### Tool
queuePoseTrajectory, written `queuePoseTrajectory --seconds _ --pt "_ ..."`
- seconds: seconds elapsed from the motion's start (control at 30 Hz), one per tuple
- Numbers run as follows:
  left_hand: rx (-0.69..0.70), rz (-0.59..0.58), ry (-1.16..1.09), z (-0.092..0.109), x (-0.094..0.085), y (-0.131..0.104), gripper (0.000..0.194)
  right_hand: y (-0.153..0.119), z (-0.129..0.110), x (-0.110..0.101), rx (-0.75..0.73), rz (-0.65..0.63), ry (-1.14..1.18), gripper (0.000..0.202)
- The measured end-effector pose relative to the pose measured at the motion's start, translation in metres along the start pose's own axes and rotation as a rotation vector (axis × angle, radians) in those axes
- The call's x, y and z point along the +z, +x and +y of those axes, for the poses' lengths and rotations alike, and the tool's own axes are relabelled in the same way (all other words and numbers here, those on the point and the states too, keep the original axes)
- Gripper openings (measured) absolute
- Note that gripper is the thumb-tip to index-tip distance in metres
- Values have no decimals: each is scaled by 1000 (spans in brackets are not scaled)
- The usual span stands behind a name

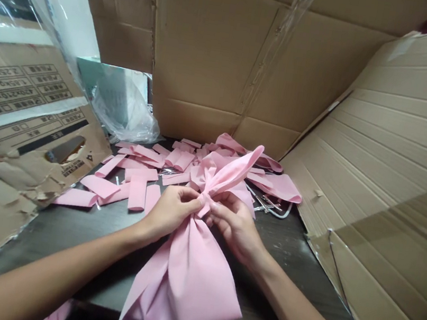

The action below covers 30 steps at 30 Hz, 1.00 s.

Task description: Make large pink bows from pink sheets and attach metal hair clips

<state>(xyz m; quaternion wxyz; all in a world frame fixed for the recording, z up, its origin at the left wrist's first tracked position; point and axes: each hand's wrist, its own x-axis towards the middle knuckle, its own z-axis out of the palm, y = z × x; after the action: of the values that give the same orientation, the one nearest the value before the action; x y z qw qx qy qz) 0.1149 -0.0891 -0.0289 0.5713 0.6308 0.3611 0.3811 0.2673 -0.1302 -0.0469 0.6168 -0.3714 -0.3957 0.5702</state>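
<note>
A large pink fabric bow (205,271) is held up over the front of the dark table, its loops and tails spreading above and below a gathered middle. My left hand (174,205) pinches the gathered knot from the left, thumb and forefinger closed on it. From the right, my right hand (234,224) grips the same knot between thumb and fingers. Both hands nearly meet at the centre. The lower tails hang down past the table's front edge. What lies behind the knot is hidden by the fingers.
Folded pink fabric strips (137,189) lie in a heap across the dark table (105,240). Thin metal pieces (271,203) show at the heap's right. Cardboard walls (214,48) rise behind and on both sides. A clear plastic bag (124,114) sits at the back left.
</note>
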Motion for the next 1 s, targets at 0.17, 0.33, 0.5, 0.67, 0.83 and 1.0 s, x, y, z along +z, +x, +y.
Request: queuePoseTrajectory --seconds 0.17,0.33,0.5,0.67,0.83,1.0 --pt "-12 22 -29 0 3 -2 15 -2 6 0 -51 45 -224 25" --pt "-162 -80 -291 -2 -2 -1 21 -3 2 -3 -30 30 -188 26" --pt "-192 -191 -452 -1 -3 1 25 -1 3 -5 14 47 -130 30" --pt "-249 -272 -547 -1 -4 1 23 0 5 -7 9 29 -118 31" --pt "-274 -288 -569 -4 -6 1 23 -5 -1 -5 -34 -74 -214 24" --pt "-231 -297 -669 -3 -4 0 23 -5 -1 -5 -54 -85 -300 29"
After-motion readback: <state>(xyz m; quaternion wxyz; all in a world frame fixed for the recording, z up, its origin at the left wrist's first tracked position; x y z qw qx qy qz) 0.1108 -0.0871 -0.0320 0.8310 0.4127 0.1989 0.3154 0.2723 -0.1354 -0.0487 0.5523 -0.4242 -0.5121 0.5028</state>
